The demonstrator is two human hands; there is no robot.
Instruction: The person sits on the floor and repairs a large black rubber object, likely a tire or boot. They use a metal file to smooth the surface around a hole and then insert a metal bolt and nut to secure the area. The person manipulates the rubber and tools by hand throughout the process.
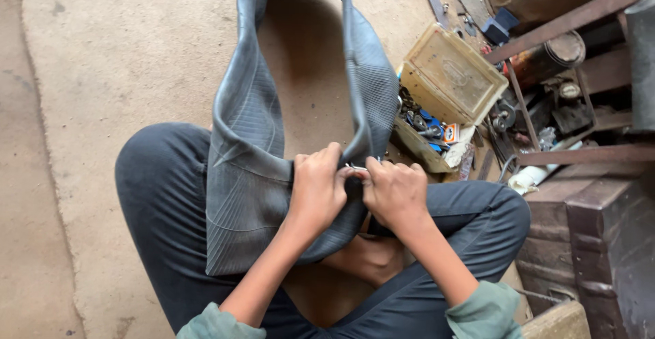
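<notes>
dusty concrete floor (pixel 136 52), limp ribbed rubber tube (pixel 245 148)

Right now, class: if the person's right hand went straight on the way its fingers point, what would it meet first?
The right hand points toward the left hand; first it would meet the inner tube fold pinched between them.

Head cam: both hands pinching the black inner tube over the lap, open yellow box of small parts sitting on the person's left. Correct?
Not quite. The head view shows the open yellow box on the person's right, by the metal rack, not on the left. The rest holds: the left hand and right hand both pinch the black inner tube over the lap.
</notes>
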